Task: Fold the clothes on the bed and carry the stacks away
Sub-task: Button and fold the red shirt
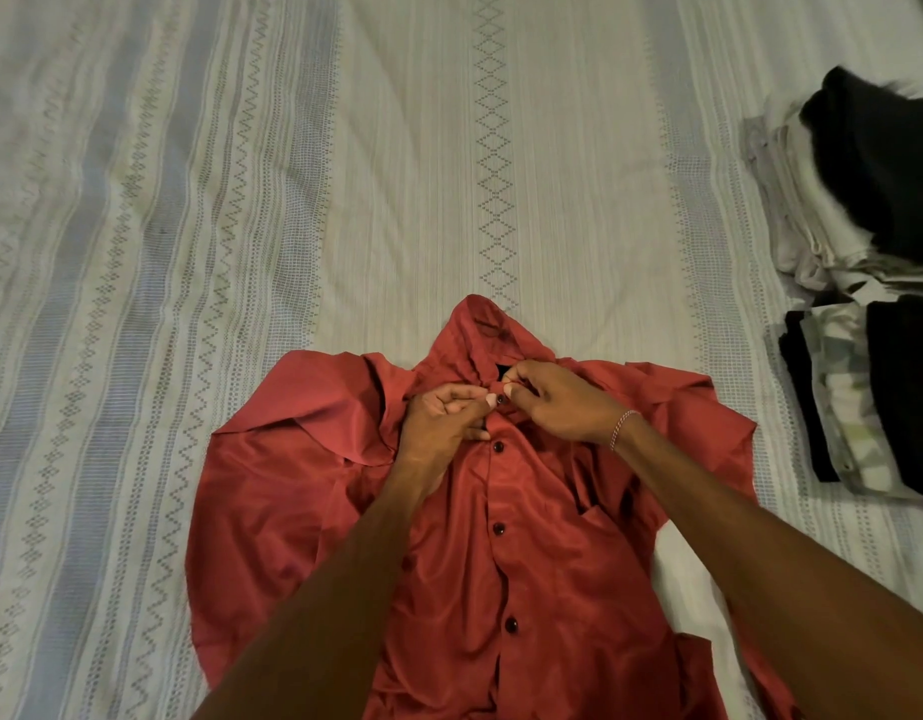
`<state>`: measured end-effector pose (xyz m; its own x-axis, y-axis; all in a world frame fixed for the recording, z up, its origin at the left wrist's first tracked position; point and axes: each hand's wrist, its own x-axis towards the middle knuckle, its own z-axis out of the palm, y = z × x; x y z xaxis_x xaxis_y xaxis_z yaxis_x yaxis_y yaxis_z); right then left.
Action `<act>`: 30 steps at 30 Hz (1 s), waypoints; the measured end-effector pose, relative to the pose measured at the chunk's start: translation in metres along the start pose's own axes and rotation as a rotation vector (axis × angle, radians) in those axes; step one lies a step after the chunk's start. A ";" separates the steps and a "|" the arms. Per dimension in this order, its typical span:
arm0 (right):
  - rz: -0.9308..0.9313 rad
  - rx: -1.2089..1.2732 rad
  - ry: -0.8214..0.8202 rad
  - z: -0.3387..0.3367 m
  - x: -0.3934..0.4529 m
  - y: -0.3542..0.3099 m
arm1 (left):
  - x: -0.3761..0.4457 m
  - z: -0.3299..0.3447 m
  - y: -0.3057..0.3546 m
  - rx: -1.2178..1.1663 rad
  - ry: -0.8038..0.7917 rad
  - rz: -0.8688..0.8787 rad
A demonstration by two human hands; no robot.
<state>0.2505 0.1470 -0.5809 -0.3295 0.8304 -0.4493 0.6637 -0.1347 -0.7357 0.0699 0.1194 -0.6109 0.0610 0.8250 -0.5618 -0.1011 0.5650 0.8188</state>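
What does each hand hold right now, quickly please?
Left hand: closed, pinching the red shirt at its top button.
Right hand: closed, pinching the same shirt placket just under the collar.

The red shirt [527, 537] runs off the near edge, its hem unseen. Both forearms cover part of its front. At far right, the stacks of folded clothes [864, 304] are blurred and cut by the frame's edge.

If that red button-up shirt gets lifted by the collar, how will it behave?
The red satin-like button-up shirt would probably hang limp, since it lies in soft wrinkles. Its sheen suggests it may slide in a loose grip. It looks thin, so likely light.
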 end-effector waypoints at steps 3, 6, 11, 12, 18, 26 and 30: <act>-0.011 0.004 0.013 0.000 -0.002 -0.002 | 0.000 0.000 0.000 -0.023 0.006 -0.014; -0.023 0.031 0.031 0.000 -0.001 0.002 | 0.001 -0.001 0.001 -0.032 0.009 -0.026; -0.049 0.009 0.116 0.011 -0.001 0.005 | 0.002 0.001 0.001 -0.039 0.020 -0.049; -0.066 0.038 0.140 0.015 -0.001 0.005 | 0.002 0.000 0.001 -0.038 0.024 -0.048; -0.118 0.198 0.177 0.009 -0.008 0.009 | 0.002 0.000 0.000 -0.030 0.016 -0.030; -0.192 0.111 0.435 0.036 -0.011 0.011 | 0.003 0.001 -0.001 -0.033 0.075 -0.065; -0.260 -0.146 0.685 0.047 -0.037 0.002 | -0.004 0.005 0.006 -0.014 0.140 -0.048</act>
<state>0.2325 0.0900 -0.5897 -0.0273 0.9831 0.1812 0.7195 0.1452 -0.6791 0.0735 0.1198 -0.6036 -0.0731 0.7878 -0.6116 -0.1149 0.6025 0.7898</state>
